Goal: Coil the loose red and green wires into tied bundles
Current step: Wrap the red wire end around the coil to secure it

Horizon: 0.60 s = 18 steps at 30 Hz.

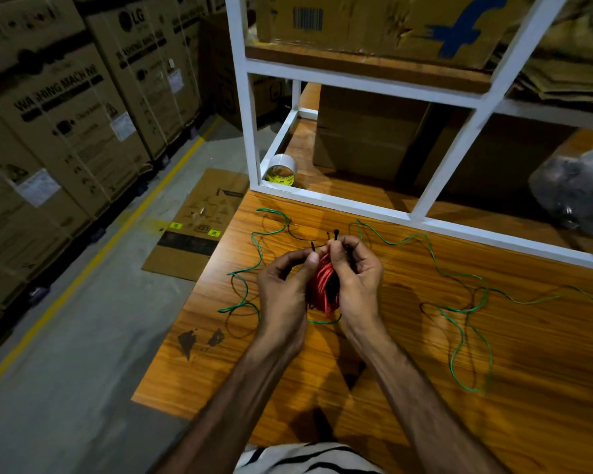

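Red wire coil (323, 285), apparently cable-tied, between both hands

Landmark: the white shelf frame (326, 196) standing on the wooden table (391, 354).
Nearer than the frame: bare tabletop lies toward the person, open to a hand from above.
Across that top: loose green wire (459, 323) loops left and right of the two hands, lying flat.
Inside the frame, left corner: a tape roll (281, 171) fills it.
Inside, behind: cardboard boxes (367, 138) block the bay.
Inside, right: a grey plastic bag (575, 189) takes the room.
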Available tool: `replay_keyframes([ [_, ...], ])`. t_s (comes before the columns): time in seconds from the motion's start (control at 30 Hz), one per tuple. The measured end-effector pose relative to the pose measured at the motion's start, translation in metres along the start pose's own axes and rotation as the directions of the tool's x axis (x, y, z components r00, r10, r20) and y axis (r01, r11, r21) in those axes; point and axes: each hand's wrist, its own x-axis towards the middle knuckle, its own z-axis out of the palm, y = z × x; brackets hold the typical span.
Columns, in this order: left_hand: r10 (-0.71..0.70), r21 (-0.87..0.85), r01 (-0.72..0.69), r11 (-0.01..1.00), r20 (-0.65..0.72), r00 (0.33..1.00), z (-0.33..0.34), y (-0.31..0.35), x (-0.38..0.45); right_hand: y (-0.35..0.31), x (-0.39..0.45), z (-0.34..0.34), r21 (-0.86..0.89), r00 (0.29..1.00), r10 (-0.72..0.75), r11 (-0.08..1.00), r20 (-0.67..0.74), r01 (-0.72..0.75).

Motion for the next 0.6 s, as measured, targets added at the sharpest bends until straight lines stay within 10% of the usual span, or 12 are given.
replay_keyframes([
  [0.6,-0.031,-0.005,0.031,1.000,0.022,0.999,0.009,0.008,-0.010,-0.013,-0.003,0.003,0.042,1.000,0.001,0.999,-0.024,0.000],
])
